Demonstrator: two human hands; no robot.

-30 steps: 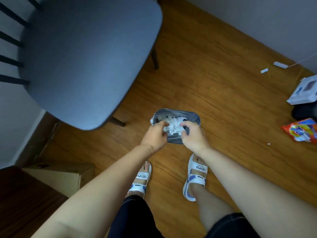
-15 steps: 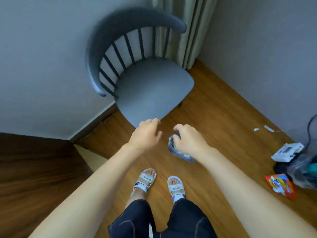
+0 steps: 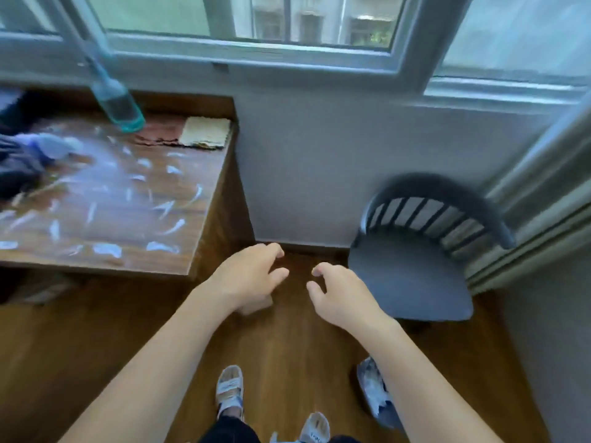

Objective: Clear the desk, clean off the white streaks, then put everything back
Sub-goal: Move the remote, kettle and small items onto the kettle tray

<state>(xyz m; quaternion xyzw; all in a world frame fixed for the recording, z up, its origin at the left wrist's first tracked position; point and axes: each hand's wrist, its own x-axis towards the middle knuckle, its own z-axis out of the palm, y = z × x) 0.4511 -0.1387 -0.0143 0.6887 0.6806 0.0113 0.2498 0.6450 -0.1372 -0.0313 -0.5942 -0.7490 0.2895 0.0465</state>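
Note:
The wooden desk (image 3: pixel 179 254) fills the left of the view, its top covered in several white streaks (image 3: pixel 164 206). On it stand a teal spray bottle (image 3: pixel 116 105), folded cloths (image 3: pixel 204 132) at the back right corner, and dark items (image 3: pixel 16 167) at the left edge. My left hand (image 3: pixel 249 276) and my right hand (image 3: pixel 335 294) hover over the floor in front of the desk's right end, fingers loosely curled, holding nothing. A small grey bin (image 3: pixel 374 391) with crumpled white paper sits on the floor under my right forearm.
A grey chair (image 3: pixel 412 276) stands to the right against the wall, below a window (image 3: pixel 287 20) and beside a curtain (image 3: pixel 543 199). My sandalled feet (image 3: pixel 230 391) stand on the wood floor. A cardboard box (image 3: pixel 38 289) lies under the desk.
My view rose from the floor bin to the desk and window. Both hands let go of the bin with the paper, which now sits on the floor, and lifted away empty.

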